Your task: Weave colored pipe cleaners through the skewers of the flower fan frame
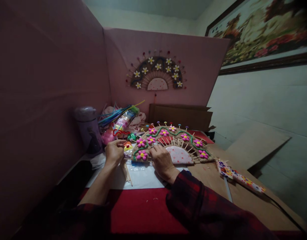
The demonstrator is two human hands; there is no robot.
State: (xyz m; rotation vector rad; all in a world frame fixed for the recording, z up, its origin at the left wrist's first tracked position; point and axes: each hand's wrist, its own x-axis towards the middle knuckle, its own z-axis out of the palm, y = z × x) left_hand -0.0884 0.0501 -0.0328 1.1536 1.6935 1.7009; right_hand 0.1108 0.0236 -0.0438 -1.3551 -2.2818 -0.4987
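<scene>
A half-round craft fan [157, 135] leans on the table before me. It carries pink clay flowers, wavy green trim, thin sticks and a dotted white half-circle [179, 155] at its base. My right hand [163, 161] is closed against the fan's lower left part, fingers curled; whatever they pinch is hidden. Left of the fan, my left hand [115, 153] is closed with thumb and forefinger together, by a small orange and yellow packet [128, 146]. I cannot make out anything between those fingertips. Several wooden sticks [127, 173] lie just below it on a white sheet [106, 178].
A floral-patterned glue gun [228, 170] with a cord lies at right on brown cardboard [208, 183]. At back left stand a purple bottle [88, 130] and a heap of bagged craft supplies [123, 120]. Another fan [153, 66] with white flowers hangs on the pink panel [200, 73].
</scene>
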